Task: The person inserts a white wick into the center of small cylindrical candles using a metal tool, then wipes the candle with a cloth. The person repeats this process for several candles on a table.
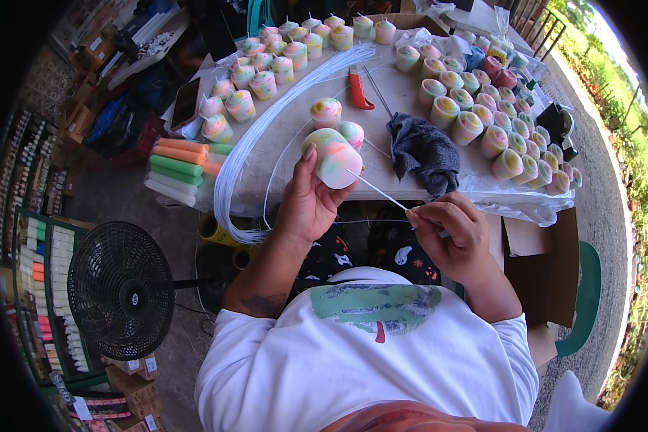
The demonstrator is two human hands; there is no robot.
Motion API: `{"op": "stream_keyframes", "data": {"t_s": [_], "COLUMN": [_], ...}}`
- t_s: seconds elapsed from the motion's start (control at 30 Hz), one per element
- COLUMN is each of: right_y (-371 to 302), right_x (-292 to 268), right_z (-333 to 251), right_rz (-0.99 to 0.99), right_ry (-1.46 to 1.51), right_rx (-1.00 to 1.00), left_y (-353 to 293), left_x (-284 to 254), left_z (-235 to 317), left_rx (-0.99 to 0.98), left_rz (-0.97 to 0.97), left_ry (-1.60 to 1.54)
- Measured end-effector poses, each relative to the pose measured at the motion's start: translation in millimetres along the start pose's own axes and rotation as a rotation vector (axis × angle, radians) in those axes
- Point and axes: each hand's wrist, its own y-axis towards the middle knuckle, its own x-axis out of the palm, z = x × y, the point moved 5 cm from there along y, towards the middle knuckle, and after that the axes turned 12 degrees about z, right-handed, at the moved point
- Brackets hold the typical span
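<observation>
One marbled candle (338, 167), above the tabletop's (331, 86) near edge, clasped in the left hand (315, 194); one white wick (381, 191), its end pinched by the right hand (450, 230); step, seemingly wick-threading; next move calls for straight, steady guiding.

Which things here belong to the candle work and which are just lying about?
In the job: marbled candle in left hand; white wick in right hand; probably the wick bundle.

Seemingly just lying about: black fan; green chair; cardboard box.

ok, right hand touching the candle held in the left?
Apart. The head view shows the right hand pinching the white wick, clear of the candle.
</observation>
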Motion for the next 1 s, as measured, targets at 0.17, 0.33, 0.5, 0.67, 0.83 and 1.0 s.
{"op": "stream_keyframes", "data": {"t_s": [0.17,0.33,0.5,0.67,0.83,1.0], "right_y": [0,2,4,3,-1,-7], "right_x": [1,3,6,4,-4,-10], "right_z": [0,-1,-2,-3,6,36], "right_rz": [0.006,-0.012,-0.008,0.01,0.034,0.054], "right_ry": [-0.002,-0.034,-0.048,-0.062,-0.025,-0.077], "right_rx": [0.006,-0.013,-0.033,-0.039,0.089,0.273], "left_y": [0,-2,-3,-4,0,39], "left_x": [0,-2,0,2,-3,-45], "left_z": [1,-1,-2,0,9,41], "left_rx": [0.008,0.037,0.087,0.104,0.179,0.959], "left_rz": [-0.001,0.019,0.036,0.031,0.03,0.163], "left_ry": [-0.001,0.023,0.064,0.085,0.122,1.135]}}
